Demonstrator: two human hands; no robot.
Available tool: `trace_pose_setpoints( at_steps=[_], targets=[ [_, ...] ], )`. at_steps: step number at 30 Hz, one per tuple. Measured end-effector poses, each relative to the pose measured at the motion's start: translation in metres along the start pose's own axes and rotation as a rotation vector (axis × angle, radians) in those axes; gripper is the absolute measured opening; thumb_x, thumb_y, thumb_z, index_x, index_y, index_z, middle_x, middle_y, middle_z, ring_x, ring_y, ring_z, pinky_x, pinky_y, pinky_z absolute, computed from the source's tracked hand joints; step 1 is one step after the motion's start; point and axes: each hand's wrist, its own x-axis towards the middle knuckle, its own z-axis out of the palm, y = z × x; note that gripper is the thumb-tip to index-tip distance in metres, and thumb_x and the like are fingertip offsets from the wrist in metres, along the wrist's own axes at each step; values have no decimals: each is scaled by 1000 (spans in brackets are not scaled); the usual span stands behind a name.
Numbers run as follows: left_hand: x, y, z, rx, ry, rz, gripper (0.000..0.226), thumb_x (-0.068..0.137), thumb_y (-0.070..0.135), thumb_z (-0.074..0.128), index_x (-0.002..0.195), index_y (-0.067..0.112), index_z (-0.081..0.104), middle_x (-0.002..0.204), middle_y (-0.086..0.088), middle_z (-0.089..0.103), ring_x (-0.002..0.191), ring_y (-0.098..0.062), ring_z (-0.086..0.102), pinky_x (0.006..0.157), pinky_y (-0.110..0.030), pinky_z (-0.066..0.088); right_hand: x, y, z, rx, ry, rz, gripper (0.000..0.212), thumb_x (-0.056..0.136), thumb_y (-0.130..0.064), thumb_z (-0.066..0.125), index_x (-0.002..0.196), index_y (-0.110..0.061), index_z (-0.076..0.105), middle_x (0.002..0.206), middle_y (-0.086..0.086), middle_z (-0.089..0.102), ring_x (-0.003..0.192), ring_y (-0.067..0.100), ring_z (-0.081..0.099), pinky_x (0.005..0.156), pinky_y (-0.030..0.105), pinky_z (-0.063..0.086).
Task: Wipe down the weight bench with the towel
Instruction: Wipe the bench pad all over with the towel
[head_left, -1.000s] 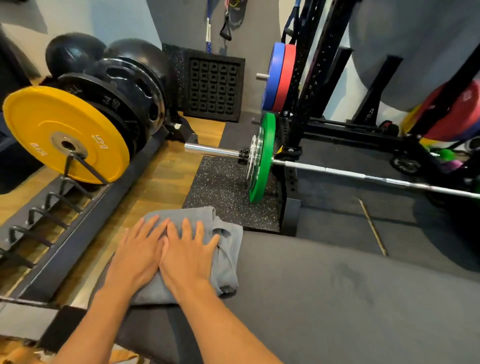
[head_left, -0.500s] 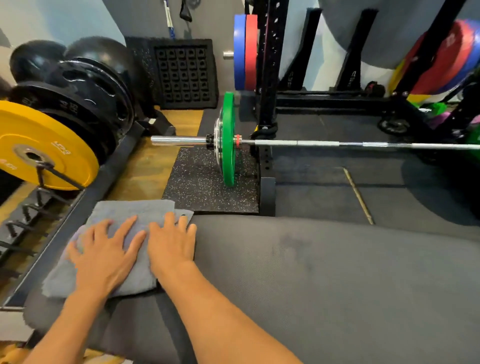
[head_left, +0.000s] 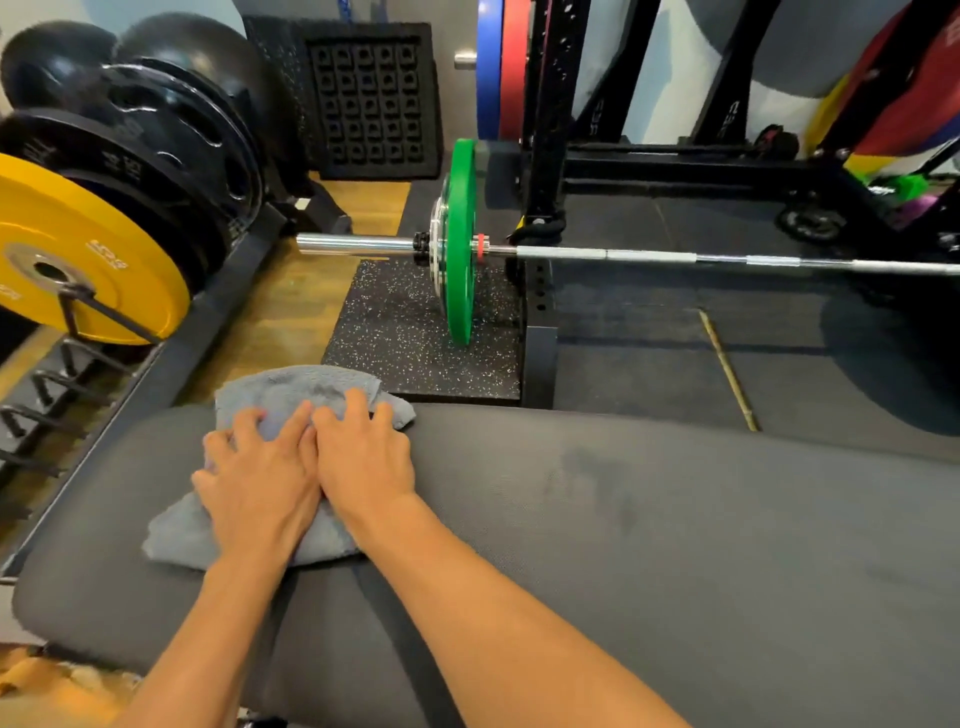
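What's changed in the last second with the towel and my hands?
The towel swept left toward the end of the weight bench, then came back right, and is now more bunched than spread. The left hand and right hand stayed pressed on it side by side. Barbell and green plate unmoved.

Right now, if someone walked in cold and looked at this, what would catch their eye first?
First, two hands side by side: the left hand and right hand press a grey towel onto the left end of the dark bench pad. Next, colour: the yellow plate at far left, and the green plate on the barbell just beyond the pad.
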Motion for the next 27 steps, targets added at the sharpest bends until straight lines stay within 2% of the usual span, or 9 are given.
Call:
trace_pose_setpoints(
  at_steps=[2,4,7,9,15,20,23,27],
  targets=[
    [-14,38,7,-21,17,29,32,94,38,46,113,25,69,124,-22,55,100,-47,50,73,-57,42,-9,38,-11,37,21,-48,25,95,-29,50,96,-16,70,112,11,59,92,37,58,49,35,42],
    [-29,84,13,-49,47,76,33,92,37,46,111,25,70,121,-23,58,97,-46,52,70,-55,42,-20,82,-29,-12,70,-20,26,97,-31,48,100,-14,67,115,13,56,95,39,56,51,35,36],
    [-53,160,23,-94,34,151,32,92,36,46,112,27,69,122,-22,58,99,-43,53,73,-54,42,-40,153,-68,-62,22,11,31,101,-31,37,115,-14,59,124,14,47,108,37,49,58,38,35],
    [-73,215,30,-109,30,214,31,92,36,45,112,27,68,120,-20,58,98,-41,53,72,-51,42,-59,205,-94,-97,14,85,30,102,-33,37,117,-15,56,128,11,43,112,34,45,61,38,35],
    [-151,382,39,-203,33,396,17,93,34,50,94,26,64,104,-12,59,91,-34,52,70,-44,33,-128,358,-157,-209,101,346,32,103,-41,34,115,-21,56,122,4,44,108,28,45,66,38,43],
    [-217,489,46,-334,35,521,13,88,32,56,83,23,63,102,-11,62,92,-33,53,90,-53,36,-193,458,-194,-224,234,509,31,102,-43,34,108,-21,56,110,2,46,105,27,46,66,38,40],
    [-250,523,45,-360,22,592,16,87,36,54,88,26,66,103,-9,62,93,-32,52,93,-53,36,-228,489,-206,-228,295,583,33,102,-43,34,106,-21,57,109,2,46,100,27,47,65,36,36],
    [-275,527,43,-383,13,656,19,86,37,55,96,28,69,111,-9,63,98,-28,42,96,-54,38,-260,493,-207,-219,348,645,34,101,-44,34,105,-21,59,109,3,50,92,26,46,64,36,36]
  ],
)
